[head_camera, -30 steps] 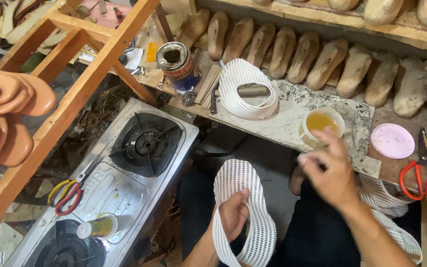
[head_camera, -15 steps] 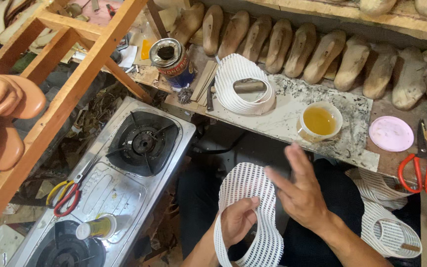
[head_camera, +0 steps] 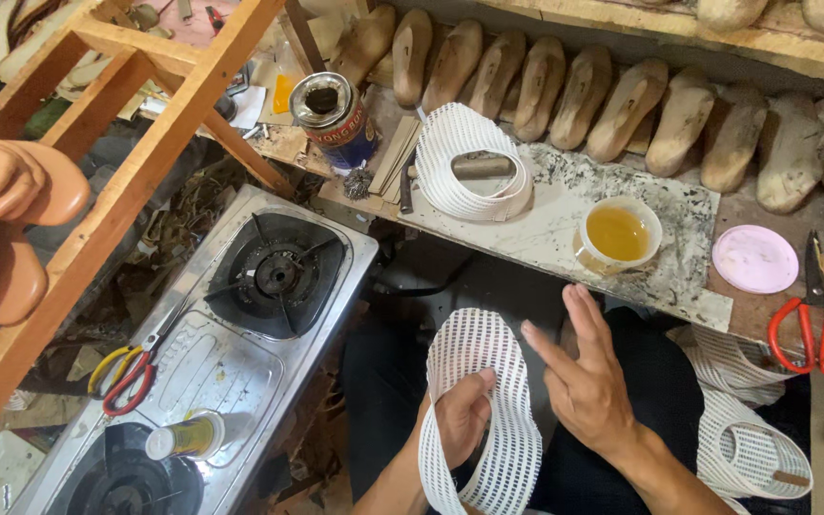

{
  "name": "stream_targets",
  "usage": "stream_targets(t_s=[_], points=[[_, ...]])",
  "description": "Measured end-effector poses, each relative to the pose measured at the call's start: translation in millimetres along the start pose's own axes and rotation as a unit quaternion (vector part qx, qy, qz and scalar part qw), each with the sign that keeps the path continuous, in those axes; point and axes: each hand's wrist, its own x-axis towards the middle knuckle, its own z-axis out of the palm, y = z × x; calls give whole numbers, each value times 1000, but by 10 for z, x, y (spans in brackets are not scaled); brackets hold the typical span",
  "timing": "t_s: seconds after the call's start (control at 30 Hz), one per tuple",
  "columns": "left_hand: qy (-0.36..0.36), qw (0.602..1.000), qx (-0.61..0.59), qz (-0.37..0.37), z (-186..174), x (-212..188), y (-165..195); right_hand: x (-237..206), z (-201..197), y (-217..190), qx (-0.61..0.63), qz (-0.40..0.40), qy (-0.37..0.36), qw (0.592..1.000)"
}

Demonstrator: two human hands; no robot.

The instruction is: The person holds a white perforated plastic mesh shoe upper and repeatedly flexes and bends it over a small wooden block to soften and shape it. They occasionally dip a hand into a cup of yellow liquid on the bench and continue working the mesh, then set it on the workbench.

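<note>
My left hand [head_camera: 463, 417] grips a white mesh shoe-upper piece [head_camera: 474, 358], a perforated loop that hangs over my lap. My right hand [head_camera: 591, 383] hovers just to its right, fingers spread and holding nothing, its fingertips close to the loop's upper edge. A white bowl of yellow glue [head_camera: 620, 235] stands on the stone slab [head_camera: 565, 205] beyond my right hand. More white mesh pieces [head_camera: 469, 162] lie stacked on that slab with a small wooden block inside them.
A two-burner gas stove [head_camera: 231, 362] sits at left with red-and-yellow pliers [head_camera: 126, 374] and a small bottle [head_camera: 183, 439]. Wooden shoe lasts [head_camera: 565, 91] line the bench. An open can [head_camera: 331, 114], pink lid [head_camera: 753, 259], red scissors [head_camera: 817, 329] and finished mesh pieces [head_camera: 751, 448] lie around.
My right hand came down from the glue bowl toward the mesh piece in my left hand and now hovers beside it with fingers spread. The left hand kept its hold.
</note>
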Motion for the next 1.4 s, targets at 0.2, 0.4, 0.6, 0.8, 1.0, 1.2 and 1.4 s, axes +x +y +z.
stream_targets(t_s=[0.2,0.4,0.6,0.8,1.0,1.2,1.4], points=[[-3,997,71,36,38,-39,7,53,-31,29,61,78,-78,992],[76,976,203,34,23,32,45,25,-65,-191,352,252,-136,891],[151,952,266,14,-77,108,-29,393,-279,164,73,177,-113,975],[119,972,204,0,-205,102,-107,895,-443,755,-260,84,-26,962],[145,977,152,34,-185,121,-96,698,-449,872,-166,118,15,979],[102,989,99,31,-61,116,-35,107,-296,362,85,101,-41,990],[5,997,74,14,-3,88,-50,-94,-71,22,116,-19,-67,991]])
